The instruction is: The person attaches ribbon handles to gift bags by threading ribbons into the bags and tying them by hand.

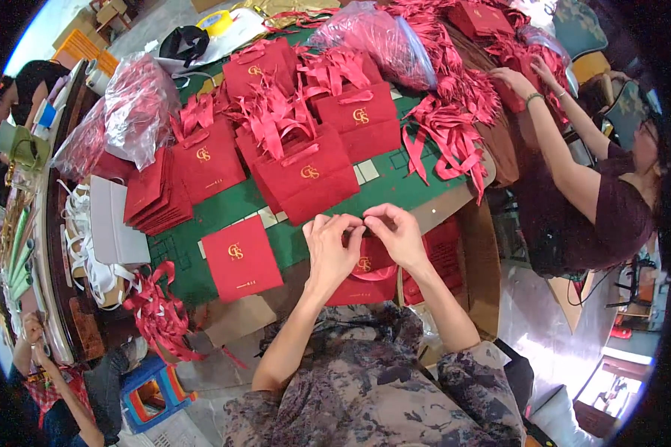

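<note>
Close together at the table's front edge, my left hand and my right hand both have fingertips pinched. Whatever lies between them is too small to make out. Right below them is a red paper gift bag with a gold emblem and a pinkish-red ribbon loop across its front; my fingers partly cover its upper part. To the left, a flat red bag lies on the green tabletop. Just beyond my hands stands a red bag with ribbon handles.
More red bags stand behind, beside a stack of folded ones. Loose red ribbons hang at the right and left. A cardboard box is by my right arm. A co-worker handles red material at right; another person's hands show lower left.
</note>
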### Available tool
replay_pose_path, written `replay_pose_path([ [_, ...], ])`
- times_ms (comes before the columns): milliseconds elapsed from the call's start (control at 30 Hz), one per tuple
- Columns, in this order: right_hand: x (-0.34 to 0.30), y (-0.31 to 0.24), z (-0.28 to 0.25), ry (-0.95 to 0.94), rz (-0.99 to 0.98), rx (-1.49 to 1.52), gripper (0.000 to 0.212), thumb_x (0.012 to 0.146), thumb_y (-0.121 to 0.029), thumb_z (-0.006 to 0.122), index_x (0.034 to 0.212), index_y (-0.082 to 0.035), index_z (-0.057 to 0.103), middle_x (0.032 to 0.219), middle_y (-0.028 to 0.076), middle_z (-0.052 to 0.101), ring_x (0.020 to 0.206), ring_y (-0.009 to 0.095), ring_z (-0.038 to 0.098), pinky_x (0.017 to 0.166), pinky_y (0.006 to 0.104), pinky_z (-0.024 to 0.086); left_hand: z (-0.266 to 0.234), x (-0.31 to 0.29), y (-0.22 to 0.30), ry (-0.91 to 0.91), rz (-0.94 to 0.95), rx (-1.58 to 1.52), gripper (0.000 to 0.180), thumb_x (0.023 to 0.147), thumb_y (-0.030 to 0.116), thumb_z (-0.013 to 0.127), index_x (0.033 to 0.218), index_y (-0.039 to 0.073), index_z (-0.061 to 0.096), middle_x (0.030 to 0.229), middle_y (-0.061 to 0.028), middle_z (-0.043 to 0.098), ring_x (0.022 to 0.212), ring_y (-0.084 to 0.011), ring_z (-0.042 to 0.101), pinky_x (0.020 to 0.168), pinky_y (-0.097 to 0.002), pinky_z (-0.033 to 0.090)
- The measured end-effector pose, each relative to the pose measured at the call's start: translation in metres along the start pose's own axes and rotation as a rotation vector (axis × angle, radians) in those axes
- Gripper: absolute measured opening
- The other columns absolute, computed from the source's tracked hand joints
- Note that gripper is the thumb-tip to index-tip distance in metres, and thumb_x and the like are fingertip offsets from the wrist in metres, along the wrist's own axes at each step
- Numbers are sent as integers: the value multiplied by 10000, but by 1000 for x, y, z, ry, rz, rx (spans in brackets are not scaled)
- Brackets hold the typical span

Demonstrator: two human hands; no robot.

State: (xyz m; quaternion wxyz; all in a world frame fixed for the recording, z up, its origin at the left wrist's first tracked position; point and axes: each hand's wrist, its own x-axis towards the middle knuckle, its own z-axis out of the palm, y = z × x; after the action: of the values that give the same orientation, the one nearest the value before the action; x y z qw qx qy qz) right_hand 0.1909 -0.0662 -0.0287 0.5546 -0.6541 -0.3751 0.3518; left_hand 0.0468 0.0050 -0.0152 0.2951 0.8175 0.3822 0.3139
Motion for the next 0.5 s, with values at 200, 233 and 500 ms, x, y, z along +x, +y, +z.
replay_pose_path([
  [200,8,-11,-17,7,91,83,118,979,-115,625,1013,-11,667,880,-28,649,793,36,565,729,201,458,-7,-7,2,15,-46,-210,329,864,149,738,1164,52,643,1063,-124,679,1000,-262,637,880,-429,480],
  [233,11,-10,-19,37,108,106,122,980,-119,625,1017,-11,666,885,-27,648,796,36,563,732,198,456,-10,-14,2,39,-123,-280,430,871,181,738,1239,33,570,1128,-172,645,1047,-309,635,903,-422,494],
  [500,44,19,-50,111,24,128,154,989,-143,623,1040,-2,659,891,-33,644,830,42,560,752,211,452,-35,-44,-4,-410,-272,-441,501,874,97,719,1290,-24,467,1136,-215,680,1091,-303,664,911,-396,520],
])
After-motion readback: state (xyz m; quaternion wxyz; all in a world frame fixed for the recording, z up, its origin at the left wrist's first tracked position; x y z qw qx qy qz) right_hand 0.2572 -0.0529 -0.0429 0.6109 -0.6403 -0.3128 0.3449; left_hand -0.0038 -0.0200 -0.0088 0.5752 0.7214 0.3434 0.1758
